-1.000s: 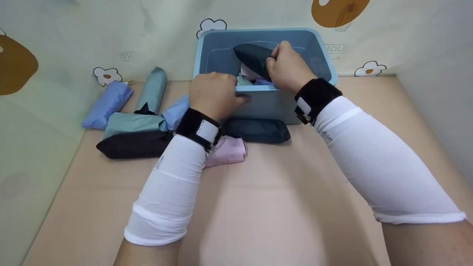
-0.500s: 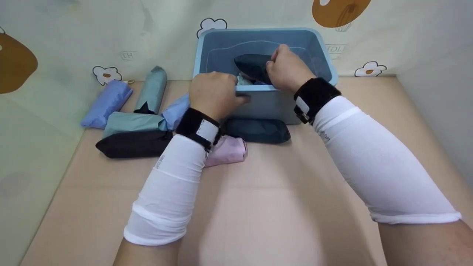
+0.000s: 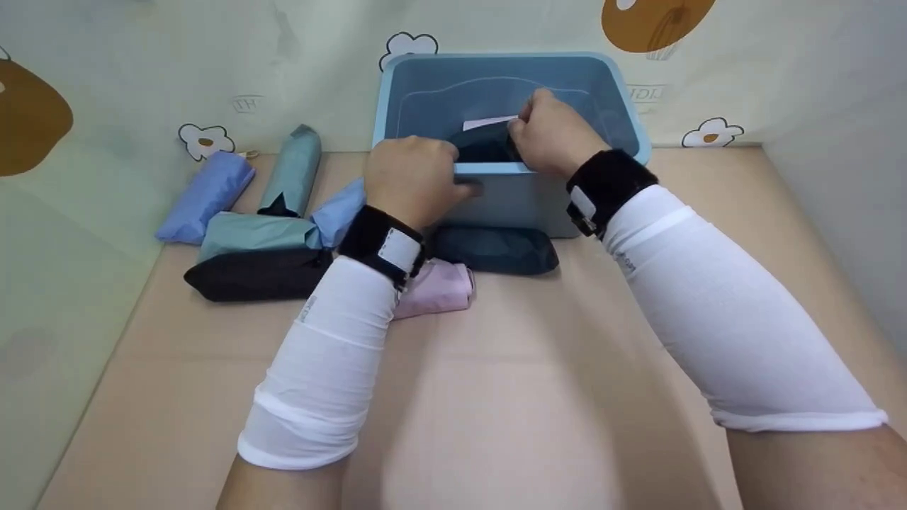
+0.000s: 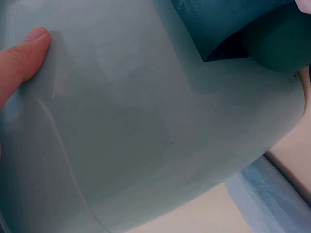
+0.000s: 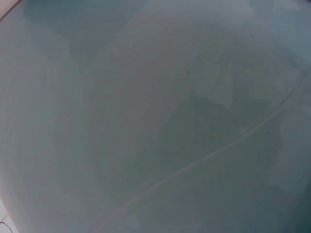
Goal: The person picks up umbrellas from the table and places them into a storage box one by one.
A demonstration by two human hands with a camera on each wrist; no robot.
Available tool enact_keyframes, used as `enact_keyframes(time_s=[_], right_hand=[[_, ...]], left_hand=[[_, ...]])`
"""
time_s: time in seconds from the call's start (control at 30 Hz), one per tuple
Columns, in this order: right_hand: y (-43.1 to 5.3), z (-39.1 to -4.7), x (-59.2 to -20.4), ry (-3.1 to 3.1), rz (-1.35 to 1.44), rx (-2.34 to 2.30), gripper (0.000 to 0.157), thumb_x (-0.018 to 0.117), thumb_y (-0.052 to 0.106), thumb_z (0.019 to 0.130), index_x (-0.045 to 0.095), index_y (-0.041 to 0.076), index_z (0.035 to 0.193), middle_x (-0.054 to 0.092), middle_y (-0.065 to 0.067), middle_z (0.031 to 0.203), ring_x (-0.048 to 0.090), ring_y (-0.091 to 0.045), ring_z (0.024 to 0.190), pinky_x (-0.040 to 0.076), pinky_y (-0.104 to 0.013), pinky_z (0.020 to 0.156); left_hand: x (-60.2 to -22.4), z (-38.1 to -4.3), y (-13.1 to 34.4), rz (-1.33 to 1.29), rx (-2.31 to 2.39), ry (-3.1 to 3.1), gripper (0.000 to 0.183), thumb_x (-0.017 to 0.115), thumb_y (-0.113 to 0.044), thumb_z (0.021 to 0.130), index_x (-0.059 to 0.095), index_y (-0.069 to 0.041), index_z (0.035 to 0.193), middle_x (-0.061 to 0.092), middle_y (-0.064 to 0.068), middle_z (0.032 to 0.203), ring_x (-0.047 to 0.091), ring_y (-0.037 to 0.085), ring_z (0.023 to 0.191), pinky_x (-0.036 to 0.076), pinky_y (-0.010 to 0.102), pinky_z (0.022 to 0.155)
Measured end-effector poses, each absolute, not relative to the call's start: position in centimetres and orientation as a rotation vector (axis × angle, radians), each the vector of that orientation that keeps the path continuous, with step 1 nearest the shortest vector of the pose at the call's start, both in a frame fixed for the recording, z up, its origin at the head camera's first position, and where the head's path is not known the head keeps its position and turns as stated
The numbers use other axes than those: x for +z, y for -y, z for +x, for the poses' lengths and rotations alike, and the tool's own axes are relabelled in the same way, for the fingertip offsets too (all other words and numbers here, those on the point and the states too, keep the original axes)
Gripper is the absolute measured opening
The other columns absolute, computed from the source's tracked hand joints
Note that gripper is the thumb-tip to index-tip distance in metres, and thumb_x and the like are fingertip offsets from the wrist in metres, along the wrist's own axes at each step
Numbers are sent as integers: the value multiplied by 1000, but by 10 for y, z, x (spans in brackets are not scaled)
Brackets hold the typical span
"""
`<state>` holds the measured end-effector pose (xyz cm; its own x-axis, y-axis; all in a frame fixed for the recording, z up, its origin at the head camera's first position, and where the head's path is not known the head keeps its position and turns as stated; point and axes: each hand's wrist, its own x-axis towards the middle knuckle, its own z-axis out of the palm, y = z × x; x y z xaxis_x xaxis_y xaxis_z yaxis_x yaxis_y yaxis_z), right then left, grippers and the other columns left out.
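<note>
The left hand grips the blue bin at eight o'clock; the right hand, at four, pinches a dark pouch.

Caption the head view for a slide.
The left hand grips the bin while the right hand holds a dark pouch inside it; more pouches lie outside.

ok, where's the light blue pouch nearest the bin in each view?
Head: left of centre, light blue pouch partly hidden by the left hand.
Left wrist: lower right corner, past the edge of the bin.
Right wrist: not in it.
Shared landmark: the bin, which fills most of both wrist views.
</note>
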<state>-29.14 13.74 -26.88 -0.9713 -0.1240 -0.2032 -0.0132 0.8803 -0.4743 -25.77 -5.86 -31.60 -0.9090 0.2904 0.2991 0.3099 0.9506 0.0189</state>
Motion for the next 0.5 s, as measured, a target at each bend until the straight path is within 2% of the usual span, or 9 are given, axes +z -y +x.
enact_keyframes(time_s=[0.27,0.5], right_hand=[[-141,-287,-274,-2882,-186,-792,51,44,43,111,44,5,144,58,-16,135,57,-27,109,47,-40,93],[-144,-287,-273,-2854,-259,-834,56,54,44,108,42,8,149,57,-15,144,58,-26,119,46,-42,100]], left_hand=[[-315,-259,58,-441,-93,2837,56,73,-70,86,76,-15,94,75,6,82,69,30,76,56,49,69],[-313,-258,58,-430,-84,2866,57,71,-70,87,77,-14,97,75,6,85,68,29,76,56,48,70]])
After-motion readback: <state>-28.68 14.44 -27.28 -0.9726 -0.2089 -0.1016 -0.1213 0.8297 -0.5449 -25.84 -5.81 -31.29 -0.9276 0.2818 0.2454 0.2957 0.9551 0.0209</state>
